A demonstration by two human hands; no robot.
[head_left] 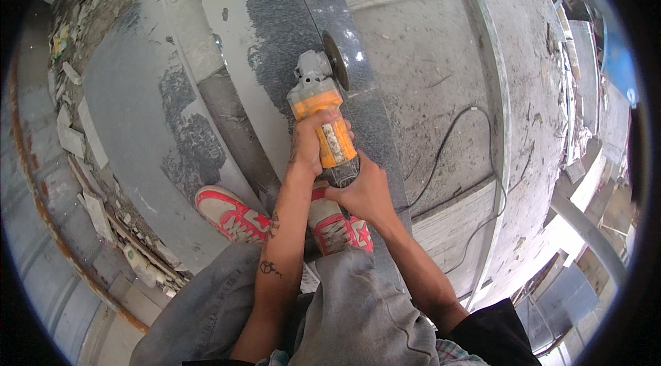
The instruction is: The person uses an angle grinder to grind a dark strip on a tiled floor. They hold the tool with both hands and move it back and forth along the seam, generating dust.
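Observation:
An angle grinder [318, 101] with an orange body and a dusty grey head is held between my two hands. Its round cutting disc [336, 61] stands on edge at the right of the head, over a dark grey stone slab [372, 108]. My left hand [311, 140] is wrapped round the orange body. Behind it, my right hand [368, 187] grips the dark rear end of the tool. A thin straight line runs along the slab ahead of the disc; whether the disc touches the stone I cannot tell.
Left of the slab lies another grey slab [131, 104] with dark patches. A black cord [447, 135] loops over the dusty surface at right, across a long metal bar [492, 77]. My shoes [231, 214] rest close below the grinder. Broken stone pieces [71, 133] line the left side.

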